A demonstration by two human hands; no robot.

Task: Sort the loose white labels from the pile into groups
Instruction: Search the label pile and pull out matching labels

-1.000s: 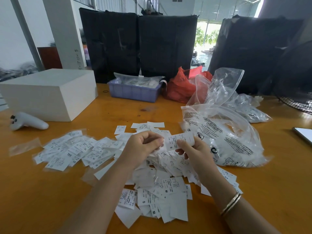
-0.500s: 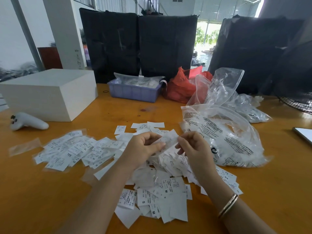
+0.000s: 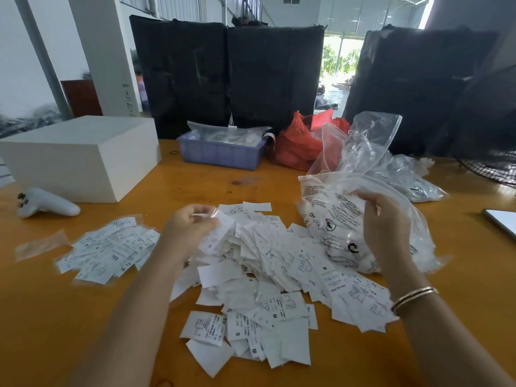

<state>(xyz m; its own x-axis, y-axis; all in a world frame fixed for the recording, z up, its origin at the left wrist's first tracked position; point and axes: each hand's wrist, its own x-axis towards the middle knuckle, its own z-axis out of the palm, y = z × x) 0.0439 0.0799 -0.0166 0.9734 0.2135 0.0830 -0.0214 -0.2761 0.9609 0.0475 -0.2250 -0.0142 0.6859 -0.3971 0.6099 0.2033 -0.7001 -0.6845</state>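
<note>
A big pile of loose white labels (image 3: 268, 277) lies on the orange table (image 3: 55, 331) in front of me. A smaller group of labels (image 3: 109, 250) lies apart at the left. My left hand (image 3: 190, 230) hovers over the pile's left edge and pinches a small bunch of labels (image 3: 217, 233) between thumb and fingers. My right hand (image 3: 382, 227) is raised at the right, against a clear printed plastic bag (image 3: 335, 219) that holds more labels. Its fingers are curled at the bag's film, but whether they grip it is unclear.
A white box (image 3: 81, 157) and a white controller (image 3: 47, 203) sit at the left. A blue tray (image 3: 220, 153), a red bag (image 3: 298, 143) and more clear bags (image 3: 405, 174) stand behind. A phone (image 3: 502, 222) lies at the right edge.
My hands have parted: the left moved left with the labels, the right swung right and up to the clear bag. The label both held between them is now only in the left.
</note>
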